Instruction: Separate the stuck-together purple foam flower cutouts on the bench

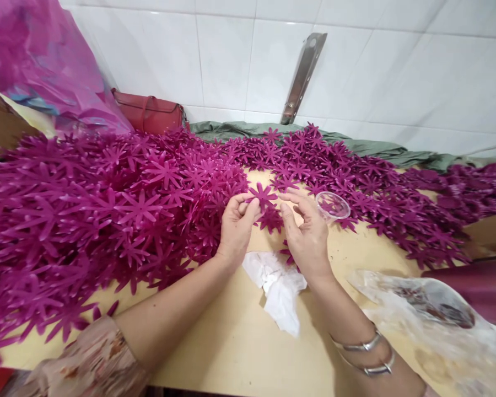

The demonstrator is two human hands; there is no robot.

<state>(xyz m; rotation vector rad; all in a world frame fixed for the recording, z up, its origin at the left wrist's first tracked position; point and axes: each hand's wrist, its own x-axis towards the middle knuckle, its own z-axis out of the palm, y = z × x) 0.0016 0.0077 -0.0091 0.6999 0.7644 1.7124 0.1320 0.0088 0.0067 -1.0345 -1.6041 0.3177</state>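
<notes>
Between my two hands is a magenta flower-shaped cutout (263, 196) with several long narrow petals. My left hand (238, 226) pinches one of its petals between thumb and fingertips. To its right, my right hand (306, 231) has thumb and forefinger apart, with the fingertips close to the petals and nothing visible between them. More magenta cutouts (271, 219) lie on the table just below. A small clear plastic cup (333, 205) stands beside my right hand's fingers. Under my wrists lies a crumpled white tissue (278, 289).
A large heap of magenta cutouts (107, 204) covers the left of the pale table (231, 331); another pile (339, 171) stretches right. A red handbag (151, 113), pink plastic bag (53, 60) and green cloth (248, 131) lie at the back. A clear plastic bag (438, 320) sits front right.
</notes>
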